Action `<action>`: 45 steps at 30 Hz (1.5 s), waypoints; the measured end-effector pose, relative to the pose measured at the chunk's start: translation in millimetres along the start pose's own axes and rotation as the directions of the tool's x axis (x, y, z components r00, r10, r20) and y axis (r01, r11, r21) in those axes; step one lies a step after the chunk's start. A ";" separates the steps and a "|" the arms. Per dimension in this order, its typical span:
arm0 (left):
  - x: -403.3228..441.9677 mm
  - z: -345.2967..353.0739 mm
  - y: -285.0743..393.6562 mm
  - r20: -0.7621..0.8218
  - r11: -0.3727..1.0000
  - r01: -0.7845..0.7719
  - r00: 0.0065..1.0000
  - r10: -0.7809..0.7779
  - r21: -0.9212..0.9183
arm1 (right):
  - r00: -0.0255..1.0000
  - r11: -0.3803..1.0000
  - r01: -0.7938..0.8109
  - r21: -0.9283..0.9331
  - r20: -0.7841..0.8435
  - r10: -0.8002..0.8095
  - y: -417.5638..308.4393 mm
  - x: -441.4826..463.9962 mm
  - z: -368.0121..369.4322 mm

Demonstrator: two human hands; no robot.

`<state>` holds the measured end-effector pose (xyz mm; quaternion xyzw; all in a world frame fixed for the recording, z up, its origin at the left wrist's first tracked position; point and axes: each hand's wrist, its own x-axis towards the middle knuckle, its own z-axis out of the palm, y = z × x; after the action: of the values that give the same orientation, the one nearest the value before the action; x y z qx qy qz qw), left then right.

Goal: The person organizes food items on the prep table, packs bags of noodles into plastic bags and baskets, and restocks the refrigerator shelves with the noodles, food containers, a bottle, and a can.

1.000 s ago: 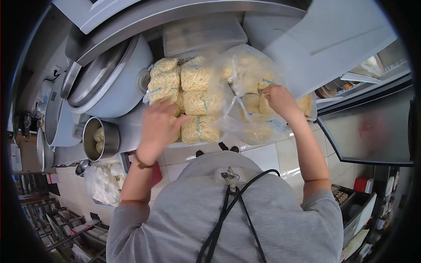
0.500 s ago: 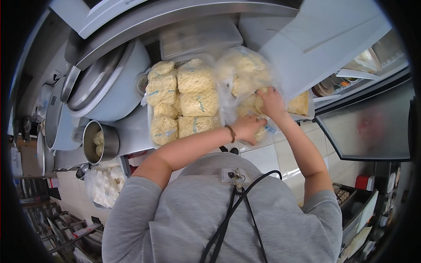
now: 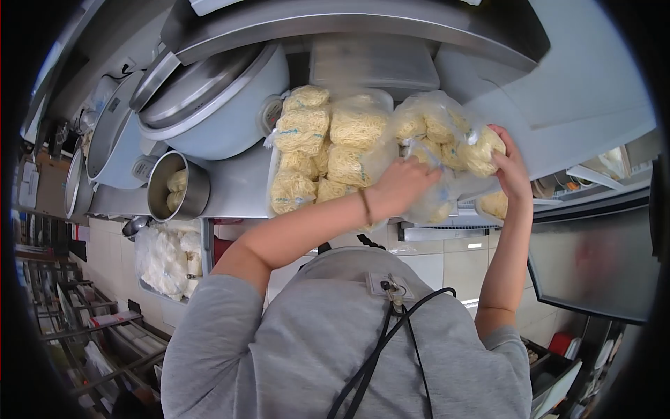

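A clear plastic bag (image 3: 426, 105) with several pale yellow noodle bundles in it lies on the right side of the counter. My left hand (image 3: 407, 184), a band on its wrist, is closed on the near part of the bag's plastic. At the bag's right side, my right hand (image 3: 514, 170) grips a round noodle bundle (image 3: 481, 152), thumb in front and fingers behind. Whether this bundle is inside the plastic or out of it I cannot tell. Left of the bag, a white tray (image 3: 273, 178) holds several bagged noodle blocks (image 3: 357, 130), partly covered by my left forearm.
A large lidded pot (image 3: 230, 115) and a small steel pot (image 3: 199, 190) with pale lumps stand on the steel counter (image 3: 234, 178). Behind the tray sits a translucent lidded box (image 3: 373, 63). An open fridge door (image 3: 593, 258) is at right; a bag of white items (image 3: 164, 258) sits low left.
My hands have moved apart: the right one has gone rightward and now holds a noodle bundle at the bag's side. The view has shifted, so the counter appears further right.
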<state>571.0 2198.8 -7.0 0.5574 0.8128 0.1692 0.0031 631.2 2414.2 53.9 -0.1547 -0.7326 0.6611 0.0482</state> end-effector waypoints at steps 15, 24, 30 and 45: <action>-169.7 -104.5 -134.9 -0.215 0.833 0.379 0.846 -0.488 -0.403 | 0.628 0.647 0.707 -0.284 0.673 -0.391 -6.3 27.4 204.6; -89.1 -12.8 -123.1 0.028 0.921 0.291 0.951 -0.308 0.260 | 0.904 0.887 0.303 -0.349 0.401 -0.151 -51.6 -23.1 54.5; -86.3 12.8 -127.7 -0.028 0.887 0.342 0.936 -0.351 0.311 | 0.954 0.513 0.147 -0.846 0.259 0.153 37.6 2.8 56.2; -116.8 -84.0 -144.4 -0.425 0.858 0.335 0.761 -0.489 -0.389 | 0.942 0.535 0.325 -0.780 0.316 -0.112 -80.7 -48.7 45.2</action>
<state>468.2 2023.6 10.5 0.2908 0.8534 0.4224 -0.0930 651.8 2350.7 134.4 0.0108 -0.9690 0.2447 -0.0310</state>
